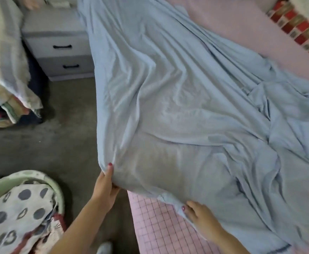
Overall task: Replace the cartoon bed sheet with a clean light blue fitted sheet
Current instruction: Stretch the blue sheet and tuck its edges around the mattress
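Clearly soft, light and floppy, the light blue fitted sheet [177, 107] drapes the mattress [161, 222]; left hand [105, 187] pinches its seven-o'clock corner, right hand [201, 217] pinches the hem.

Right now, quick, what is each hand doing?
Left hand: grips the corner of the light blue sheet.
Right hand: pinches the sheet's edge over the pink mattress.

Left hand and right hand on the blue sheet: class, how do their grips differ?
The left hand grips the sheet at the mattress corner, thumb on top; the right hand pinches the hem further along. The left hand is off the bed's edge, the right hand over the mattress side. Both hold the same sheet.
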